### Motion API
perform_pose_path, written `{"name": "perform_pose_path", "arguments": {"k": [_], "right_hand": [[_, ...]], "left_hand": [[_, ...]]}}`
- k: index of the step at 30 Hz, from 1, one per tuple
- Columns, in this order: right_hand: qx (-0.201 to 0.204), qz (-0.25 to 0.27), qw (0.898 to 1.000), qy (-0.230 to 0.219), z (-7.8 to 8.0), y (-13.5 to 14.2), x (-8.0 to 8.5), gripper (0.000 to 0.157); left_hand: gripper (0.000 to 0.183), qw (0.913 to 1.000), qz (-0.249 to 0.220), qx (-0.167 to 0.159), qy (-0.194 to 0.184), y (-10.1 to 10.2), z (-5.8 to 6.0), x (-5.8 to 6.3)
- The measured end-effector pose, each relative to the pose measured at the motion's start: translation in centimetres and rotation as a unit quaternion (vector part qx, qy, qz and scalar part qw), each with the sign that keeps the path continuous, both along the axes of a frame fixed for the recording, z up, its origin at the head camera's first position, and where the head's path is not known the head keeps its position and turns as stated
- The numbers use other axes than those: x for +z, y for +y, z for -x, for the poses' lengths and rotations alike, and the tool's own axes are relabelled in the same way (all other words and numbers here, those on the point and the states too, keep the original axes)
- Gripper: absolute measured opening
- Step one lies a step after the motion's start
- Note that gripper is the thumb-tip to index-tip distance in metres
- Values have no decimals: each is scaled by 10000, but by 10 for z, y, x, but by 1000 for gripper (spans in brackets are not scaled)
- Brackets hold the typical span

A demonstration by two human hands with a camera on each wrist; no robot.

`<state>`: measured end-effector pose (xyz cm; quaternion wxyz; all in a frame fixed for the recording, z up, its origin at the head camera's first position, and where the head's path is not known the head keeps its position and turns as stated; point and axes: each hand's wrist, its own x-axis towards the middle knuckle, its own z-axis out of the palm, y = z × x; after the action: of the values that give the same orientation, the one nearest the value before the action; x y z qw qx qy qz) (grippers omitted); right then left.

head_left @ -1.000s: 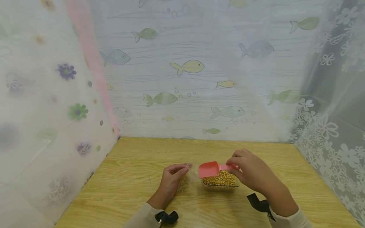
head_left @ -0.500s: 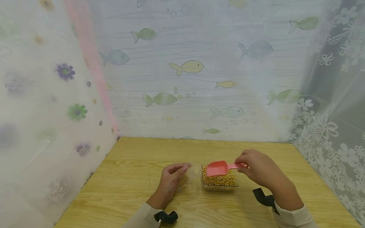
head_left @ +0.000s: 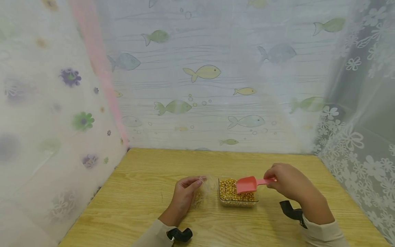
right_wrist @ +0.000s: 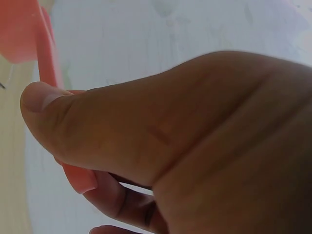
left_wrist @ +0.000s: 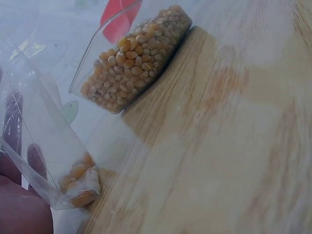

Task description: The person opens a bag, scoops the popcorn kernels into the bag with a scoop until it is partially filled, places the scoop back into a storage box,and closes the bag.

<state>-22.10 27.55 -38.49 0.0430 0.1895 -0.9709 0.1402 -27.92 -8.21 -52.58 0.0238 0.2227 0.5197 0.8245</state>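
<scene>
A pink scoop [head_left: 247, 185] is pinched by its handle in my right hand [head_left: 288, 180], its bowl over the right part of a clear container [head_left: 237, 204]. Yellow corn kernels [head_left: 229, 188] fill that container. No kernels show in the scoop's bowl. To the left, my left hand [head_left: 184, 193] pinches the top edge of a clear plastic bag [head_left: 207, 187] between thumb and fingers. The left wrist view shows some kernels [left_wrist: 78, 180] in the bag's bottom corner. In the right wrist view the thumb presses on the scoop's handle [right_wrist: 48, 68].
The wooden table [head_left: 154, 171] carries the container and bag. A fish-patterned curtain [head_left: 203, 103] hangs along its back edge, with flowered sheets at the left and right. Black wrist mounts [head_left: 180, 235] sit on both sleeves.
My right hand has moved to the right with the scoop, from beside the bag's opening to over the container. My left hand stays nearly still with the bag.
</scene>
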Motion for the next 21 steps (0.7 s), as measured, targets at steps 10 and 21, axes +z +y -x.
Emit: {"name": "perform_pose_path", "arguments": {"k": [10,21], "right_hand": [[-238,23,9995,-198,-3,7,5,15],[-125,104,9998,-107,-4,0,3,14]], "left_hand": [[22,10000,-42,50,-72,0,-1,2],[27,9999,-135,-13,45,0,1,0]]}}
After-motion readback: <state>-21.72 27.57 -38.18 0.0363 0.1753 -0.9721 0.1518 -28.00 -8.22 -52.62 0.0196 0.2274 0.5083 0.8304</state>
